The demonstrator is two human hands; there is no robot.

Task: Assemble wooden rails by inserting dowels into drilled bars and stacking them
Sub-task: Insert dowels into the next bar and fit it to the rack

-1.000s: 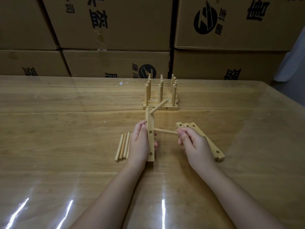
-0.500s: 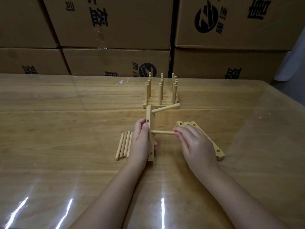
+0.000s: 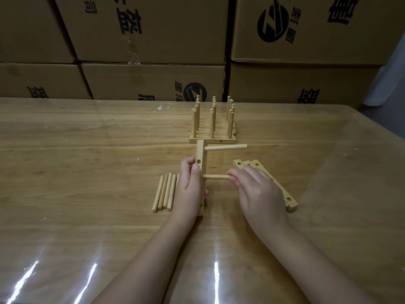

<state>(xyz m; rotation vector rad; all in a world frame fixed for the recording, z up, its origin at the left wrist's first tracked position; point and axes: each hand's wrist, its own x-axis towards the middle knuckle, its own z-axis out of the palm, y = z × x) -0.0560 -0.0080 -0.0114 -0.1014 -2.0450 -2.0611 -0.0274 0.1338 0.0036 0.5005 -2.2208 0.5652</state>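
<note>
Cardboard boxes (image 3: pixel 153 29) wall off the far side, their print cut off by the frame. The table (image 3: pixel 65 150) lies under a glossy sheet. Taking the work as the dial's centre, the finished rails (image 3: pixel 212 137) sit stacked at 12 o'clock, their pegs upright. The spare drilled bars (image 3: pixel 289 200) lie at 3 o'clock, partly under the right hand (image 3: pixel 256 191).

The left hand (image 3: pixel 189 189) is curled round the drilled bar (image 3: pixel 201 154), thumb on its face, holding it on edge pointing towards 12. The right hand pinches the outer end of the second dowel (image 3: pixel 215 177), whose other end meets the bar's middle. Loose dowels (image 3: pixel 164 191) lie side by side at 9 o'clock. The first dowel (image 3: pixel 225 147) juts towards 3 from the bar's far end.

Risks, as I judge them: pushed off-axis, the second dowel could jam or go in crooked. A slack grip would let the bar twist. The first dowel sits near the stack and could knock it.

Hidden: how deep either dowel is seated, the bar's near end behind the left hand, and how many rails are stacked
</note>
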